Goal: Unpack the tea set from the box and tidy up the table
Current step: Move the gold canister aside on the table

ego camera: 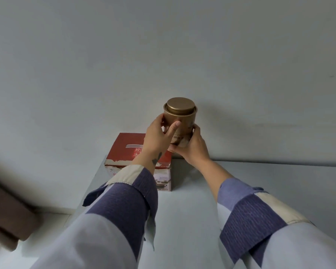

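Bronze metal, round, lid on: that is the tin point(179, 121) you hold up in front of the pale wall point(163, 45), well above the table point(192, 210) and just right of the red box point(128, 148). Both your hands are clamped on it. Your left hand point(157, 136) wraps the side, thumb laid flat across the front face and the other fingers curled round the far left. Your right hand point(192, 146) cups the lower right, with its fingers under the bottom edge, so it seems to carry most of the weight while the left steadies.

Holding it this way makes sense for a smooth tin whose lid point(180, 105) may only be pressed on: neither hand touches the lid, so nothing can pop loose while you carry it.

Its long axis runs nearly upright, the lid pointing up and leaning slightly away from you and a little right, the base down toward your wrists. The printed label faces you, partly hidden by your thumb.

The box sits at the back left corner of the table against the wall, its top taped shut, so the unpacking looks not yet begun. You probably hold the tin to move it clear. Keep it upright when you set it down.
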Tool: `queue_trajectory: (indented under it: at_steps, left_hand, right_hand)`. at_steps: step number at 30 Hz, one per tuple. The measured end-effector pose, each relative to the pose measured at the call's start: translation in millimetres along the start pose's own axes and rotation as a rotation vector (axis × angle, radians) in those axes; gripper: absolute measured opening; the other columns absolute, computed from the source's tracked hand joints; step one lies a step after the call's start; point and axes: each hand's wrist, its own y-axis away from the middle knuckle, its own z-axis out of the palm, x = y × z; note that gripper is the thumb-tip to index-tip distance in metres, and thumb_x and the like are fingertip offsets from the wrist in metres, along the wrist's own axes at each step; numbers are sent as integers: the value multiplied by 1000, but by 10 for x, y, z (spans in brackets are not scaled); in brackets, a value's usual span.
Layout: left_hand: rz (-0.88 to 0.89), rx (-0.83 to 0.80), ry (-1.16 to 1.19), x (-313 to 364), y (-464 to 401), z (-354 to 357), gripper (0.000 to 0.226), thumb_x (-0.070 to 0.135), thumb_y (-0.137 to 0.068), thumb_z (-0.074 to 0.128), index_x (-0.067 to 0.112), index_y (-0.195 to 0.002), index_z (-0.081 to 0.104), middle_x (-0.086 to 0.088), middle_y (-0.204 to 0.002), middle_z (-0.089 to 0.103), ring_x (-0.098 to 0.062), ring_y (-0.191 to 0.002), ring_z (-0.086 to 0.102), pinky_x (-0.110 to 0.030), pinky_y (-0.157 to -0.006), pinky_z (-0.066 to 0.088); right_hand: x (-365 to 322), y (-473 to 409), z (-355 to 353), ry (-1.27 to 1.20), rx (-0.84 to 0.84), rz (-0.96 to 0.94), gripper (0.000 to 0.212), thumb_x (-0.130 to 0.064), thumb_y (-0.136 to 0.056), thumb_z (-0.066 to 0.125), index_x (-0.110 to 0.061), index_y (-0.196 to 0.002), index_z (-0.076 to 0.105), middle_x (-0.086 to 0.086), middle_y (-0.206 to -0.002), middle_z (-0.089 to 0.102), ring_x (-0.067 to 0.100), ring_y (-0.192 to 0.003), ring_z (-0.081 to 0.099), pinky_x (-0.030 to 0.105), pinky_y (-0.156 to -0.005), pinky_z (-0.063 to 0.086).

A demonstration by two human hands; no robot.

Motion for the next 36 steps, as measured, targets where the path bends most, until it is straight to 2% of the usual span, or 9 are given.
queue_trajectory:
  at_steps: [12, 17, 21, 26, 28, 31, 36]
  left_hand:
    - [-5, -93, 72, 1474, 691, 1594, 54, 44, -88, 60, 11, -129, 49, -1, -121, 59, -9, -104, 52, -19, -85, 38]
    - [-39, -128, 147, 1906, 891, 2407, 58, 40, -83, 68, 13, -130, 47, 6, -116, 55, -6, -102, 49, -21, -85, 41]
    - [-74, -214, 196, 2117, 990, 3167, 60, 29, -79, 75, 15, -130, 46, 10, -112, 52, -5, -103, 48, -20, -85, 39]
    - [-119, -283, 245, 2104, 997, 3928, 59, 15, -78, 75, 15, -128, 46, 7, -115, 53, -5, -104, 47, -16, -83, 37]
    - [-143, -299, 262, 2065, 984, 4175, 59, 9, -78, 74, 15, -129, 45, 7, -115, 52, -5, -106, 46, -15, -84, 37]
    - [-169, -312, 263, 1990, 962, 4510, 60, 5, -77, 73, 14, -129, 45, 7, -116, 52, -7, -109, 47, -22, -90, 41]
    - [-183, -306, 230, 1852, 903, 4941, 66, 5, -75, 75, 15, -131, 44, 6, -122, 53, -6, -112, 47, -25, -95, 42]
  right_hand:
    - [775, 548, -2108, 54, 27, 80, 90, -37, -63, 82, -18, -133, 30, -3, -119, 63, 22, -108, 60, 34, -85, 51]
    - [1268, 669, -2899, 34, 14, 120, 79, -29, -65, 81, -18, -127, 34, -8, -110, 61, 16, -100, 57, 27, -80, 45]
    - [1844, 698, -3466, -94, 34, 234, 68, -29, -59, 78, -26, -113, 36, -6, -112, 64, 21, -105, 60, 36, -90, 52]
    - [2464, 649, -3855, -87, 68, 316, 62, -20, -68, 78, -27, -114, 38, -12, -101, 62, 21, -105, 60, 35, -88, 52]
    - [2693, 616, -3931, -25, 70, 299, 71, -23, -65, 82, -25, -120, 37, -8, -107, 59, 19, -104, 59, 36, -90, 52]
    - [2999, 570, -4005, 135, 78, 256, 90, -34, -64, 85, -18, -135, 33, 3, -121, 55, 21, -107, 57, 30, -88, 48]
    - [3422, 433, -4041, 85, 104, 284, 90, -29, -66, 85, -17, -137, 32, 3, -125, 55, 20, -110, 57, 26, -85, 44]
